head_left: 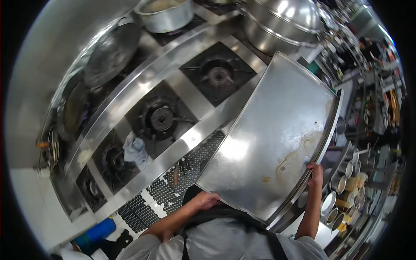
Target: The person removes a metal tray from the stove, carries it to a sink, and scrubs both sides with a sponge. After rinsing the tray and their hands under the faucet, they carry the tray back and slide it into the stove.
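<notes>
Steel tray [277,130], large, stiff, probably slick with smeared residue, sits tilted above the stove's burners [161,118], left hand [207,200] closed on its near edge, right hand [315,173] gripping the side rim; opposite edges look the steadiest hold.

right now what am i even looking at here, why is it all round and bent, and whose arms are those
One camera sits on a person's head and looks down through a very wide lens, which bends everything into a circle. The arms at the bottom are that person's own. The left hand and the right hand grip opposite edges of a large steel tray, smeared with brownish residue. Beneath lies a steel gas range with several burners, a crumpled cloth on one. A pot stands at the top, small metal cups at the right.
</notes>
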Motion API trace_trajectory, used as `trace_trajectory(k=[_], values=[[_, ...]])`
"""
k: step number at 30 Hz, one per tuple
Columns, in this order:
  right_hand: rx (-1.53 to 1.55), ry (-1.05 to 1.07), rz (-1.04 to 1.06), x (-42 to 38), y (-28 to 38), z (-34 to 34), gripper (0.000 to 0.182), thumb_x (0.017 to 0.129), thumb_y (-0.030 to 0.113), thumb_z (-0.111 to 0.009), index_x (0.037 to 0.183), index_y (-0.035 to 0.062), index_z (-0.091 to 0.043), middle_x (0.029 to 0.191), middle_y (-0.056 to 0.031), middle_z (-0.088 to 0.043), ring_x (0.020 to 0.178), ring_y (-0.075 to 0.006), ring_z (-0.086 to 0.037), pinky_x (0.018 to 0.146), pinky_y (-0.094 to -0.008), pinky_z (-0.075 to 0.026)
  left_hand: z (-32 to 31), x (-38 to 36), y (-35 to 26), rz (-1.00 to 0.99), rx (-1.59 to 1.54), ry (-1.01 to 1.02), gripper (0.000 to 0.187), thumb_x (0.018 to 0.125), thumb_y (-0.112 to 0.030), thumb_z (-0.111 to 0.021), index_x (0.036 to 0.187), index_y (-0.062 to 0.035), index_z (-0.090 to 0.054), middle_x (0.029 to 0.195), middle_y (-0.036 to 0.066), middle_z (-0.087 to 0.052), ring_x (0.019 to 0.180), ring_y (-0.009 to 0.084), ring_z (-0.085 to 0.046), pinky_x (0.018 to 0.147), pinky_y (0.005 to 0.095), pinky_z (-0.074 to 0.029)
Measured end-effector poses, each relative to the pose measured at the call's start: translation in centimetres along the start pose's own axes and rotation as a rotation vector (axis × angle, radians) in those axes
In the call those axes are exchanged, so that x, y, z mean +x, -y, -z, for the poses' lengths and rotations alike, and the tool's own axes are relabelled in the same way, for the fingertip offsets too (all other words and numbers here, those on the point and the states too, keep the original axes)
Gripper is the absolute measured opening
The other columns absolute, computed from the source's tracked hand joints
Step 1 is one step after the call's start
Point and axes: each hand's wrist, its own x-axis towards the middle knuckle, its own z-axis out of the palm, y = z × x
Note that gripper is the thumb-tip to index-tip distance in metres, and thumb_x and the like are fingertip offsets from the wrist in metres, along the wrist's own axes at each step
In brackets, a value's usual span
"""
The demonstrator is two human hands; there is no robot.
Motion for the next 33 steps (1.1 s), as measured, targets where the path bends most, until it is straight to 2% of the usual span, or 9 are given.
trace_trajectory(k=[4,7,9,10,11,14,18,28,33], values=[[-0.148,0.241,0.079,0.6,3.1,-4.6,0.021,0.062,0.014,-0.062,0.080,0.0042,-0.058,0.074,-0.0050,-0.056,0.072,-0.0185,-0.053,0.068,-0.0328,-0.043,-2.3,-6.3,-0.2,-0.087,0.002,-0.115,0.025,0.085,0.003,-0.058,0.109,0.0041,-0.063,0.109,0.017,-0.067,0.105,0.0291,-0.064,0.096,0.0423,-0.051],[-0.064,0.451,0.170,1.7,5.1,-10.3,0.014,0.063,0.012,-0.060,0.075,0.0037,-0.059,0.070,-0.0048,-0.055,0.069,-0.0187,-0.053,0.068,-0.0305,-0.043,7.3,-3.5,6.8,-0.231,-0.048,-0.018,0.019,0.087,0.000,-0.057,0.104,0.0036,-0.065,0.104,0.015,-0.068,0.101,0.0267,-0.065,0.095,0.0394,-0.051],[-0.070,0.505,0.235,0.1,7.9,-16.1,0.012,0.063,0.010,-0.059,0.074,0.0044,-0.058,0.070,-0.0047,-0.055,0.068,-0.0186,-0.053,0.068,-0.0291,-0.042,2.7,-6.6,5.9,-0.458,-0.231,0.050,0.018,0.088,-0.002,-0.056,0.103,0.0032,-0.065,0.104,0.015,-0.068,0.101,0.0267,-0.065,0.095,0.0392,-0.051],[-0.055,0.578,0.252,-1.1,9.1,-19.0,0.011,0.059,0.010,-0.062,0.066,0.0077,-0.053,0.066,-0.0027,-0.049,0.061,-0.0192,-0.048,0.063,-0.0322,-0.044,7.6,-4.4,8.7,-0.529,-0.083,0.021,0.029,0.092,-0.007,-0.052,0.115,0.0085,-0.061,0.120,0.020,-0.064,0.115,0.0300,-0.060,0.107,0.0426,-0.043],[-0.066,0.647,0.268,-3.6,10.8,-21.8,0.011,0.059,0.010,-0.061,0.065,0.0078,-0.052,0.066,-0.0027,-0.049,0.062,-0.0189,-0.048,0.063,-0.0324,-0.044,2.1,-9.3,6.2,-0.584,-0.198,0.082,0.034,0.091,-0.004,-0.051,0.122,0.0091,-0.056,0.124,0.020,-0.062,0.118,0.0317,-0.058,0.109,0.0456,-0.040],[-0.106,0.762,0.345,-9.9,13.8,-28.7,0.008,0.060,0.009,-0.061,0.060,0.0079,-0.053,0.065,-0.0028,-0.050,0.065,-0.0178,-0.050,0.064,-0.0331,-0.043,1.5,-13.3,7.9,-0.744,-0.282,0.021,0.038,0.089,-0.002,-0.052,0.125,0.0082,-0.053,0.124,0.019,-0.062,0.118,0.0323,-0.058,0.108,0.0477,-0.042],[-0.331,1.056,0.501,-13.8,14.7,-40.4,0.024,0.062,0.005,-0.062,0.086,0.0020,-0.060,0.076,-0.0024,-0.056,0.070,-0.0167,-0.053,0.067,-0.0300,-0.043,3.8,-18.9,10.6,-0.966,-0.325,-0.058,0.029,0.088,-0.003,-0.056,0.115,0.0064,-0.060,0.116,0.017,-0.065,0.113,0.0300,-0.061,0.104,0.0480,-0.045],[-0.333,1.573,0.359,-55.6,7.7,-56.1,0.006,0.067,0.004,-0.064,0.073,0.0029,-0.062,0.068,-0.0062,-0.058,0.065,-0.0190,-0.056,0.060,-0.0310,-0.045,14.3,-40.0,20.9,-1.647,-0.525,-0.260,0.011,0.086,-0.001,-0.058,0.090,0.0041,-0.067,0.092,0.014,-0.070,0.094,0.0276,-0.067,0.088,0.0439,-0.052],[-0.418,1.775,0.161,-75.8,-3.0,-61.9,0.015,0.064,0.001,-0.066,0.078,0.0036,-0.060,0.073,-0.0066,-0.057,0.067,-0.0217,-0.056,0.060,-0.0360,-0.050,18.8,-54.2,28.2,-1.879,-0.684,-0.741,0.022,0.079,0.006,-0.063,0.100,0.0029,-0.068,0.091,0.014,-0.072,0.078,0.0225,-0.071,0.061,0.0292,-0.057]])
